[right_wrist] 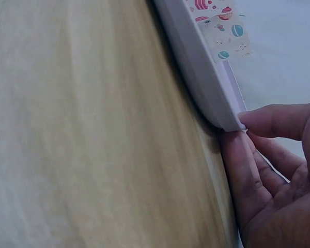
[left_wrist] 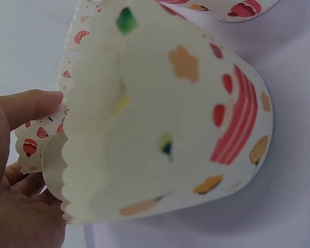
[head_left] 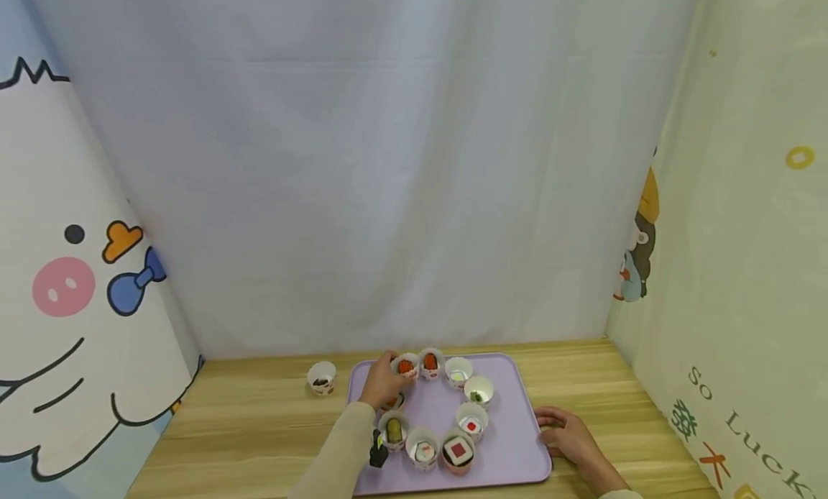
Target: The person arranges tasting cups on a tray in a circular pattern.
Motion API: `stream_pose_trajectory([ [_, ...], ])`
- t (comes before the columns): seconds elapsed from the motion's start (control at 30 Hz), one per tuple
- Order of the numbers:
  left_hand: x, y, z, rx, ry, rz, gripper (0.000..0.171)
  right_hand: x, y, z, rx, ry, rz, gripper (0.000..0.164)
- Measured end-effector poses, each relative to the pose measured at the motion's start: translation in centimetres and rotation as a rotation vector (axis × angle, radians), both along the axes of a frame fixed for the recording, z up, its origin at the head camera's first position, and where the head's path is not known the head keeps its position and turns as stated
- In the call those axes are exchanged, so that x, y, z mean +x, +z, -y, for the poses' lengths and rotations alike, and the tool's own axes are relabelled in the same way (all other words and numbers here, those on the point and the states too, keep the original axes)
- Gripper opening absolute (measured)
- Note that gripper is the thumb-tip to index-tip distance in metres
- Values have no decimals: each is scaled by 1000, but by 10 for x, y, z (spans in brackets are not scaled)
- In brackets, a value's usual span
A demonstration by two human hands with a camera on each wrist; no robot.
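Observation:
A lilac tray (head_left: 504,441) lies on the wooden table, carrying a ring of paper baking cups with small toy sushi pieces inside. At its far left, my left hand (head_left: 383,381) pinches the rim of a paper cup (head_left: 414,375) holding an orange-red piece. In the left wrist view, the thumb (left_wrist: 39,106) lies at a cup's scalloped rim, partly behind a nearer printed cup (left_wrist: 160,129). My right hand (head_left: 569,436) grips the tray's right edge. Its thumb (right_wrist: 274,120) is on top of the rim, with fingers underneath, in the right wrist view.
One more paper cup (head_left: 321,378) with a dark piece stands on the table (head_left: 259,427), left of the tray. A black clip-like object (head_left: 378,450) shows by the left sleeve. A pale curtain (head_left: 388,197) hangs behind, and printed cloths flank both sides.

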State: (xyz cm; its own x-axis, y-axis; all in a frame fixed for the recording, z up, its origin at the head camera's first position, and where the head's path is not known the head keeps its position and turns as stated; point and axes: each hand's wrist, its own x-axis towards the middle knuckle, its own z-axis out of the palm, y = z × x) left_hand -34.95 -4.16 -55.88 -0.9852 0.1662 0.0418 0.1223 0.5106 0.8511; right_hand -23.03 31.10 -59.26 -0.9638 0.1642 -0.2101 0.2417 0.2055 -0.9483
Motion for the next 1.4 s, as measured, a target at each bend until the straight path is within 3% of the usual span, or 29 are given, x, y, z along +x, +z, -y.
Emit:
stream_pose_trajectory([
  [0.37,4,-6,2,-21,22,54,52,-1,-1,0,20,-21,7,54],
  [0.67,7,-3,2,-82,-7,41,67,0,-1,-1,11,11,-4,56],
  [1.0,9,-3,5,-92,-6,-4,57,0,0,2,16,-31,6,54],
  [1.4,12,-7,10,-93,31,1,55,-1,-3,1,30,-29,-2,55],
])
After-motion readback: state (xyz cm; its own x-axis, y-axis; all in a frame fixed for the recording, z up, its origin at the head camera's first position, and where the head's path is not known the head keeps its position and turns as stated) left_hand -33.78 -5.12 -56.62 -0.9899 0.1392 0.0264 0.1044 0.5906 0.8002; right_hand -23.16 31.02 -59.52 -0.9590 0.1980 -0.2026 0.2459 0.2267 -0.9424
